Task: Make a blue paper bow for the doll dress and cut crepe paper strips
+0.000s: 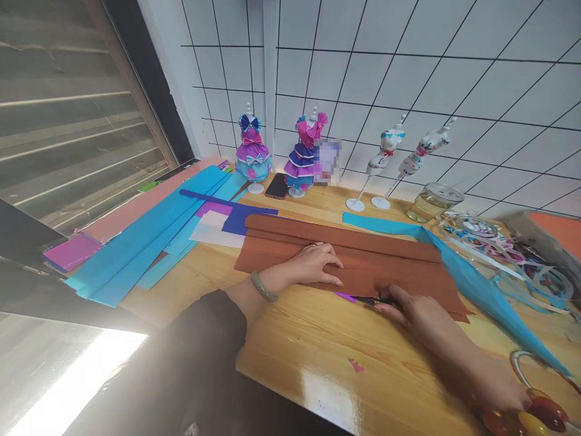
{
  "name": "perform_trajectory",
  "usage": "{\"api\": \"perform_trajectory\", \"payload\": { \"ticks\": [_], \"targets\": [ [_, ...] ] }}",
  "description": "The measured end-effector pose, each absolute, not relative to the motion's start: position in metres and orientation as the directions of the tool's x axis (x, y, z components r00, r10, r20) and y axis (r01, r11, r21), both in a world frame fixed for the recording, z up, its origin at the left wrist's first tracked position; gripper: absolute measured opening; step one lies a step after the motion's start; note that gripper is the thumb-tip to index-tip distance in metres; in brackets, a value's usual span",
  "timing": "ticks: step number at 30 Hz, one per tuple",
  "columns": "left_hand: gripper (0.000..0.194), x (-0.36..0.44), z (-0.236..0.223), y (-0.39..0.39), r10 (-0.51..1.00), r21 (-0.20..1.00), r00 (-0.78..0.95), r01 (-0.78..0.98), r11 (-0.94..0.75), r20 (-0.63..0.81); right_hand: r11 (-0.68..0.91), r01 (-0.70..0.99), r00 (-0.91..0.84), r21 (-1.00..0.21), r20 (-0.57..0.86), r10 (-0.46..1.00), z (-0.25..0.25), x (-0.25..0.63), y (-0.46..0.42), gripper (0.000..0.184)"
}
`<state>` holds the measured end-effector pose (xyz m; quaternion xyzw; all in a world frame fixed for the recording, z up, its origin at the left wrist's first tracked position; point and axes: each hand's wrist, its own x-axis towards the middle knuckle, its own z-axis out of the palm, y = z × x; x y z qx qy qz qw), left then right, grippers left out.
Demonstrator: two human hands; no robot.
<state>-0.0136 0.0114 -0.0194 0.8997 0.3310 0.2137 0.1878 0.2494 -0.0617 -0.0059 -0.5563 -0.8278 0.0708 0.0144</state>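
Observation:
A sheet of brown crepe paper (394, 257) lies folded across the middle of the table, with a long crease near its far edge. My left hand (315, 264) rests on it palm down, fingers spread. At the paper's near edge, my right hand (406, 306) is closed around dark scissors (374, 300); their handles are mostly hidden by my fingers. The blades point left along the edge. Beside their tip a narrow purple strip (345, 297) sticks out from under the brown paper.
Blue paper (158, 236) and pink paper (136, 212) lie left. Behind stand two dressed mini mannequins (254, 151), two undressed ones (385, 151), a phone (276, 186) and a glass jar (433, 203). Ribbon rolls (512, 254) crowd the right beside a blue sheet (481, 290).

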Motion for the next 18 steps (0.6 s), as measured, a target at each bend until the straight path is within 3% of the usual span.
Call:
{"api": "perform_trajectory", "payload": {
  "ticks": [18],
  "targets": [
    [0.042, -0.014, -0.02, 0.012, 0.677, 0.495, 0.691, 0.509, -0.704, 0.253, 0.354, 0.927, -0.365, -0.123, -0.082, 0.927, -0.001, 0.235, -0.062, 0.042]
  ]
}}
